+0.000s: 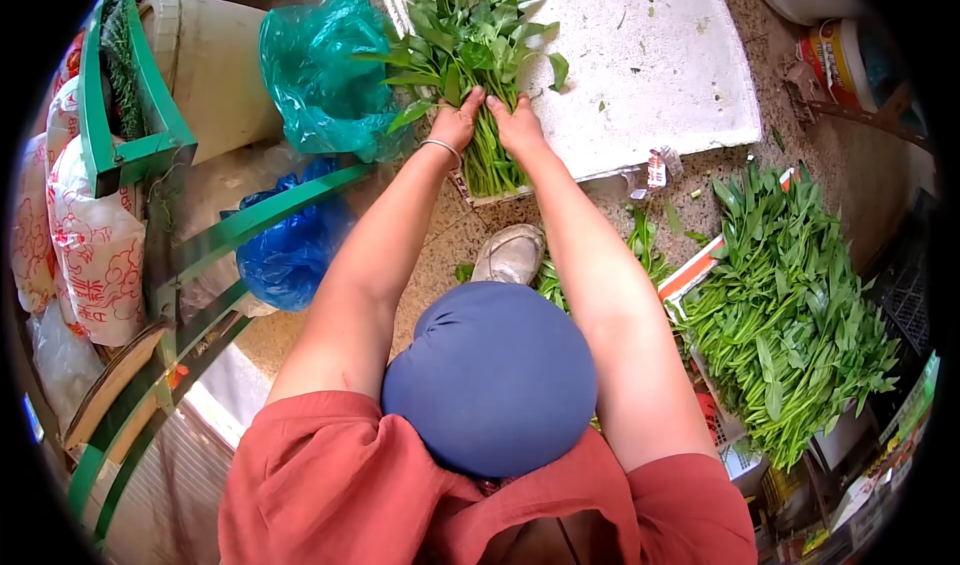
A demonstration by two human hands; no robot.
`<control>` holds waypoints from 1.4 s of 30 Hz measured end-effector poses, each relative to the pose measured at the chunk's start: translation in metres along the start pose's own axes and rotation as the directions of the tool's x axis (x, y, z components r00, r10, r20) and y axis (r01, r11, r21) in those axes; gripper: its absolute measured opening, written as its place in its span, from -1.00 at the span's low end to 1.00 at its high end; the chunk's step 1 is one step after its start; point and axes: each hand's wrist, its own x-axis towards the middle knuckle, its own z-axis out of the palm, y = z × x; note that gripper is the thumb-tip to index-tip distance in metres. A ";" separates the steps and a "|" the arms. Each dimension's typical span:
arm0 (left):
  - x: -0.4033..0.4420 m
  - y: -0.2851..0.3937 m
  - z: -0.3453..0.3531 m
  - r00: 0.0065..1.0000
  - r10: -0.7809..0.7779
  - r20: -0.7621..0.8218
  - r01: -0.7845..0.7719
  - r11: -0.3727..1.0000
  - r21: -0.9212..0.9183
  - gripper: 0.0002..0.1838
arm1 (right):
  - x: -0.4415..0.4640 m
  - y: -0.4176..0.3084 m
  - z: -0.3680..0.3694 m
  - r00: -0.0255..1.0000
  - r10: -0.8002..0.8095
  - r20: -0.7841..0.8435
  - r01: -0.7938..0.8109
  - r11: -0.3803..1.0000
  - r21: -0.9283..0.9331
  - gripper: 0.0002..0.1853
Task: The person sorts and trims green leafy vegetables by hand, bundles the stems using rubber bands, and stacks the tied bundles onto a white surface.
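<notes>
Both my hands are wrapped round a bunch of leafy greens (470, 40) at the top centre, over the left part of a white foam board (650, 75). My left hand (458, 122), with a bracelet at its wrist, grips the left side of the stems. On the right side of the same bunch is my right hand (515, 123). Leaves point away from me and the pale stem ends hang towards me. A large pile of similar greens (790, 305) lies in a box at the right.
A teal plastic bag (325, 70) and a blue bag (285, 250) are at the left, beside a green metal frame (265, 215). Behind stands a beige bucket (215, 75). Printed sacks (95, 235) sit at far left. A shoe (510, 253) shows below the bunch.
</notes>
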 end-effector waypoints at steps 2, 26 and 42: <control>-0.010 0.011 0.000 0.998 -0.069 -0.014 0.070 0.997 0.029 -0.28 | 0.001 0.000 0.008 0.999 0.038 -0.015 -0.039 0.999 -0.033 -0.31; -0.040 0.024 -0.004 0.849 0.086 -0.522 -0.019 0.991 0.134 0.11 | -0.019 -0.009 -0.061 0.891 -0.215 -0.400 0.242 0.970 0.017 -0.82; 0.002 0.047 0.038 0.794 -0.102 -0.599 0.482 0.705 0.520 0.31 | -0.017 -0.017 -0.040 0.912 -0.244 -0.331 0.286 0.954 0.085 -0.79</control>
